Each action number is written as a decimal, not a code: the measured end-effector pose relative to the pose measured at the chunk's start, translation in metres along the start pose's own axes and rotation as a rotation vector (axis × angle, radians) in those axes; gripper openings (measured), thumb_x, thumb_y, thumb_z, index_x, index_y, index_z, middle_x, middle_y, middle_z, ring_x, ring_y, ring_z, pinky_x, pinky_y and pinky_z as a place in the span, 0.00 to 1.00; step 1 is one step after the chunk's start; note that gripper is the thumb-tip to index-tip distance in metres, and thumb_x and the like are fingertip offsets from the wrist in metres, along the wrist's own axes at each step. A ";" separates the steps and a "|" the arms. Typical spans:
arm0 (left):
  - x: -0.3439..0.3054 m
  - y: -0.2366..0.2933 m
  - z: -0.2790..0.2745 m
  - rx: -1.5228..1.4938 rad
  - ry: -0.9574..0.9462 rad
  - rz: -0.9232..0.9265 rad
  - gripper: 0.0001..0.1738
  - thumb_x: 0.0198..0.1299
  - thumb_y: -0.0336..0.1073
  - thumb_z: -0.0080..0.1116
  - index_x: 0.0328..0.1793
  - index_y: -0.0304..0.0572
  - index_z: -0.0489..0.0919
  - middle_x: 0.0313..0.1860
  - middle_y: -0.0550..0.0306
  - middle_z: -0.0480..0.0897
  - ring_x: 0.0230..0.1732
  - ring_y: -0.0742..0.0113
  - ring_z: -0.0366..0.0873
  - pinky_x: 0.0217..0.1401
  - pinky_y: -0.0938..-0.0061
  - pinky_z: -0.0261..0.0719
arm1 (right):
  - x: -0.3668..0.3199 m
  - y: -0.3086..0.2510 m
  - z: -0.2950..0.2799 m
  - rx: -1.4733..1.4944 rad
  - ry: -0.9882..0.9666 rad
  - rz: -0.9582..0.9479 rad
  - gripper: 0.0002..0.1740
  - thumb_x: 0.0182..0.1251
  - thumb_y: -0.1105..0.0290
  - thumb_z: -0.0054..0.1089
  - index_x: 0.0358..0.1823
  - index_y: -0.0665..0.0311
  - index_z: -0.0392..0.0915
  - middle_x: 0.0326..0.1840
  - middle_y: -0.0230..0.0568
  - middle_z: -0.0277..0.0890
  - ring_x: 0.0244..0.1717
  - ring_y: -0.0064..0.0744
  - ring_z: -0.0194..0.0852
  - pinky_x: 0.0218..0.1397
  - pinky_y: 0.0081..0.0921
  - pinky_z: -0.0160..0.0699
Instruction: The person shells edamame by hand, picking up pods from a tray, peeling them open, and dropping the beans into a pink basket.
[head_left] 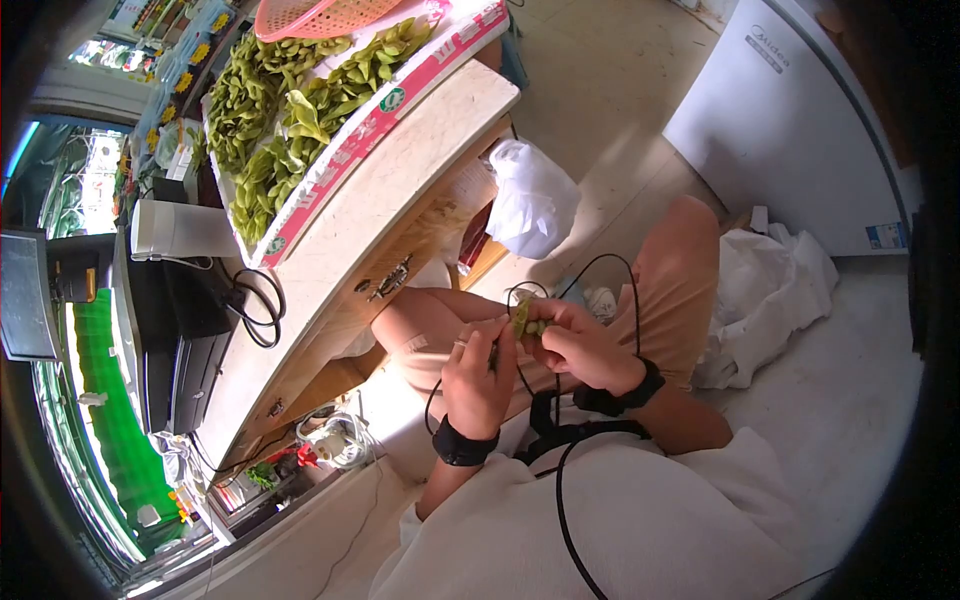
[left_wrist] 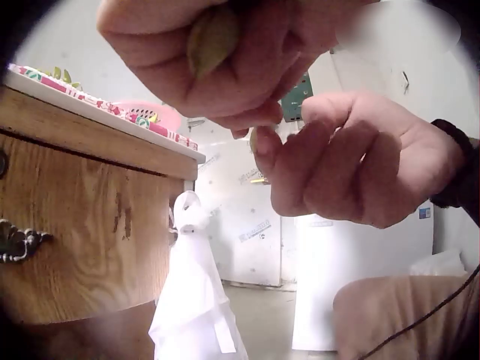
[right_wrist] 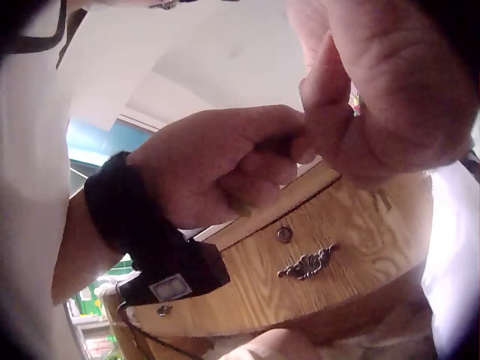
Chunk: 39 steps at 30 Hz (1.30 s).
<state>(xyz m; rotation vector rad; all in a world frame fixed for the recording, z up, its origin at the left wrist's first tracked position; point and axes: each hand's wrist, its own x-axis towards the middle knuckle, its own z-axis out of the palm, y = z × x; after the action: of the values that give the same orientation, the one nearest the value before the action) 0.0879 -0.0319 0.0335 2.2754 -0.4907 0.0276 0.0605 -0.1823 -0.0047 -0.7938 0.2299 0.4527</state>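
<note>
Both hands meet over the lap, fingertips close together. In the head view a green soybean pod (head_left: 520, 318) stands up between them, pinched at the fingertips. My left hand (head_left: 473, 388) is curled, and a pod (left_wrist: 214, 39) is tucked in its folded fingers in the left wrist view. My right hand (head_left: 592, 352) has its thumb and fingers bent in a pinch on green soybean pods (head_left: 537, 328). Seen from the left wrist, a bit of green (left_wrist: 255, 140) shows at the right fingertips; the fingers hide most of it.
Many soybean pods (head_left: 255, 100) lie in a pink-edged box lid (head_left: 340, 160) on the wooden desk (head_left: 430, 130), beside a pink basket (head_left: 320, 15). A white plastic bag (head_left: 532, 200) hangs at the desk's corner. Black cables (head_left: 565, 500) run across the body. A white fridge (head_left: 790, 110) stands opposite.
</note>
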 end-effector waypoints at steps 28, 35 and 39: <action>-0.018 -0.051 -0.032 -1.032 -0.114 -0.512 0.13 0.67 0.36 0.53 0.44 0.32 0.80 0.23 0.67 0.72 0.20 0.83 0.61 0.20 0.87 0.55 | 0.078 -0.163 0.062 -1.033 0.552 -1.099 0.05 0.63 0.73 0.60 0.35 0.67 0.77 0.22 0.31 0.72 0.25 0.14 0.66 0.28 0.18 0.67; -0.030 -0.067 -0.033 -1.042 -0.094 -0.471 0.13 0.66 0.36 0.54 0.45 0.32 0.80 0.23 0.69 0.73 0.22 0.84 0.63 0.22 0.87 0.58 | 0.167 -0.231 0.059 -1.407 0.649 -1.372 0.06 0.57 0.74 0.63 0.34 0.67 0.77 0.22 0.42 0.73 0.20 0.31 0.71 0.26 0.26 0.68; -0.029 -0.073 -0.040 -1.053 -0.109 -0.501 0.13 0.66 0.36 0.54 0.47 0.31 0.80 0.23 0.70 0.73 0.22 0.85 0.63 0.23 0.88 0.58 | 0.186 -0.240 0.052 -1.521 0.567 -1.246 0.07 0.56 0.72 0.64 0.34 0.67 0.78 0.21 0.43 0.74 0.21 0.34 0.73 0.27 0.28 0.70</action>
<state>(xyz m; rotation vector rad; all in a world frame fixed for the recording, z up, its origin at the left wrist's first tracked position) 0.0924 0.0514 0.0039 1.2975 0.0548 -0.4928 0.3393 -0.2351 0.1152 -2.3097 -0.1813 -0.9773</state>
